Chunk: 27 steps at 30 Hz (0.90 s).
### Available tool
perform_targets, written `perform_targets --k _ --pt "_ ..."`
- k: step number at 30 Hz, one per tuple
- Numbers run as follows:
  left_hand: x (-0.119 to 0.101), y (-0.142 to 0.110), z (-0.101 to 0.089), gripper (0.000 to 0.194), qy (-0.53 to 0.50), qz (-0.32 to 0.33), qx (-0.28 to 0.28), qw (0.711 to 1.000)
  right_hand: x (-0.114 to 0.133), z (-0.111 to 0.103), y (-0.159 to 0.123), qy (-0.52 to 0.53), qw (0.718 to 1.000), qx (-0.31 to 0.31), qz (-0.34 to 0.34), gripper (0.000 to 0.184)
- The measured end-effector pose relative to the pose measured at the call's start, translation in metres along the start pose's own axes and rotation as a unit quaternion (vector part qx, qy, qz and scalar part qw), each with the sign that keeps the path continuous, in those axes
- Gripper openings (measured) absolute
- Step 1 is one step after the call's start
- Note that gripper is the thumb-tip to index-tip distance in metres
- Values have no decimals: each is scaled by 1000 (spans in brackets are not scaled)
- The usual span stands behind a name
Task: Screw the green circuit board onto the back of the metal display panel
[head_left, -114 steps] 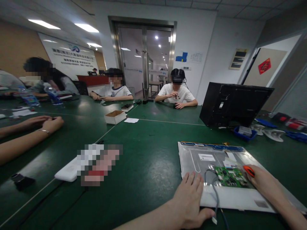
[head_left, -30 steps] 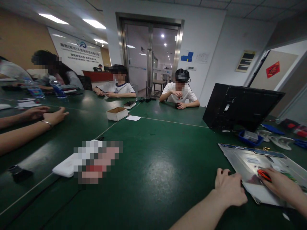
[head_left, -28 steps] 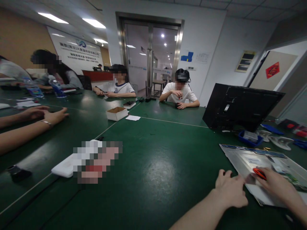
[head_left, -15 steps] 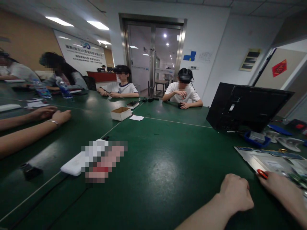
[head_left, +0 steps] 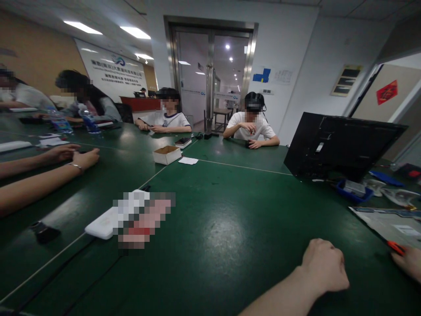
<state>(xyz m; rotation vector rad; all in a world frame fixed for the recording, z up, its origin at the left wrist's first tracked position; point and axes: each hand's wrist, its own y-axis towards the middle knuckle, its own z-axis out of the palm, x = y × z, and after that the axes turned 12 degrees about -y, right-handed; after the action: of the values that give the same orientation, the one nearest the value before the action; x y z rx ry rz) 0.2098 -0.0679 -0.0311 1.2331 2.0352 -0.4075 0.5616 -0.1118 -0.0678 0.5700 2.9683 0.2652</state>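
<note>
My left hand [head_left: 325,265] rests on the green table as a fist, knuckles up; its fingers curl under, so whatever they may hold is hidden. At the right edge, my right hand [head_left: 408,260] is partly cut off by the frame. Its fingers close on a red-orange tool with a dark part [head_left: 396,247], whose exact kind I cannot tell. The tool lies against the near left edge of a flat silvery panel [head_left: 383,219] with a dark strip along its far side. A pale label sits on the panel.
A black monitor [head_left: 342,145] stands behind the panel, beside a blue tray [head_left: 353,192] and clear plastic pieces. On the left are a white power strip [head_left: 100,226], a black object [head_left: 44,231], cables and an open box [head_left: 167,155]. Other people sit around the table [head_left: 230,197].
My right hand has moved right with the red-orange tool, partly out of frame. The silvery panel has shifted right too. My left fist has stayed in place.
</note>
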Motion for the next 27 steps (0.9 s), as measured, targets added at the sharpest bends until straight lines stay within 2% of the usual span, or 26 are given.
perform_targets --k 3,6,9,12,15,19,22,23,27 --pt "1 0 3 27 17 17 -8 1000 12 -2 -6 46 997 41 50 38" --pt "0 -2 7 26 32 30 -22 999 43 -13 -21 21 997 46 54 37" --pt "0 -7 9 29 29 32 -70 997 84 -23 -43 -24 998 61 21 31" --pt "5 -17 4 33 10 23 -129 991 133 -29 -74 -57 997 37 -38 39" --pt "16 -29 -15 34 20 2 -180 983 193 -40 -111 -64 993 28 -92 39" --pt "36 -45 -52 32 86 -51 -164 981 282 -61 -160 -36 990 31 -131 42" --pt "53 -62 -77 28 115 -74 -147 980 349 -73 -188 17 981 41 -190 43" --pt "58 -70 -85 26 125 -82 -143 978 370 -76 -196 13 981 42 -187 44" --pt "75 -107 -106 25 174 -104 -148 968 436 -92 -214 14 973 66 -219 60"
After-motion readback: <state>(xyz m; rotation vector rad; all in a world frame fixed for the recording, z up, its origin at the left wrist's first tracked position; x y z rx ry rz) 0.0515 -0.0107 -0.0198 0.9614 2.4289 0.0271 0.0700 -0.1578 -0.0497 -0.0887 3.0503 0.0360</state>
